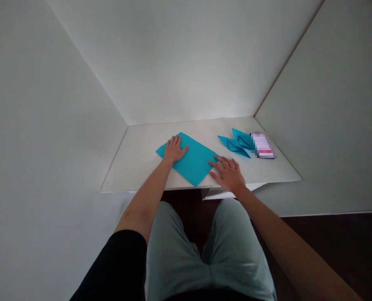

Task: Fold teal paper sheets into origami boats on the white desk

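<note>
Head view: a blue sheet of paper (193,162) lies on a white counter (135,163), its bottom corner at the near edge. The person's left hand (174,149) rests flat on the sheet's left part, grip unclenched and fingers spread. The right hand (229,173) has its fingertips at the sheet's right corner, grip likewise loose and spread. Farther right on the counter sit 2 folded blue paper shapes (234,146), beside a pixelated, phone-like object (262,145).
</note>
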A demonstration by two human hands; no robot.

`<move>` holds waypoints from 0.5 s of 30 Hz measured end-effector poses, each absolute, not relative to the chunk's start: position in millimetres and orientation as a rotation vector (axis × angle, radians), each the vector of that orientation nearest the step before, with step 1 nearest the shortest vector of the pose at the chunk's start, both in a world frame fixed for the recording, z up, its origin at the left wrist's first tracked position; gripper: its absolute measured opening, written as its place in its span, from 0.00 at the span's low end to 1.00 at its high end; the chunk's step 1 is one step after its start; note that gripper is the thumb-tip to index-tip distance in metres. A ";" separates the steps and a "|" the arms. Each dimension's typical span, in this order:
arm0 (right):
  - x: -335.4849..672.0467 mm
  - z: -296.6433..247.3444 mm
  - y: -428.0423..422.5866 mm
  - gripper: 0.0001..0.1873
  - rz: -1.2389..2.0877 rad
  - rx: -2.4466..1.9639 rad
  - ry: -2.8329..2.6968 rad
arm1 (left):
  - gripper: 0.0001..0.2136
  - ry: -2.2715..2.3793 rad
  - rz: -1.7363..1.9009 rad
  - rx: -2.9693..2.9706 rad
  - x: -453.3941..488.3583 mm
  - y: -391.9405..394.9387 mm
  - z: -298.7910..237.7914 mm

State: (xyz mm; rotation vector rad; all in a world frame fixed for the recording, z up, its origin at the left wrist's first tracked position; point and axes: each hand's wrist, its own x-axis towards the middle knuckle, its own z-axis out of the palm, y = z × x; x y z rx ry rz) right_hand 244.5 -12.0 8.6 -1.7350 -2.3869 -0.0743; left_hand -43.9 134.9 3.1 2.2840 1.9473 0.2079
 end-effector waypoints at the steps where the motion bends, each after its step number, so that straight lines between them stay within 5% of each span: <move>1: 244.9 8.3 -11.7 0.28 -0.070 -1.727 -2.392 | 0.41 1.961 0.215 2.273 -47.2 138.0 3.1; 15: 249.1 -3.2 -8.4 0.29 -0.114 -1.657 -2.368 | 0.37 2.011 0.252 2.303 -44.3 136.5 10.1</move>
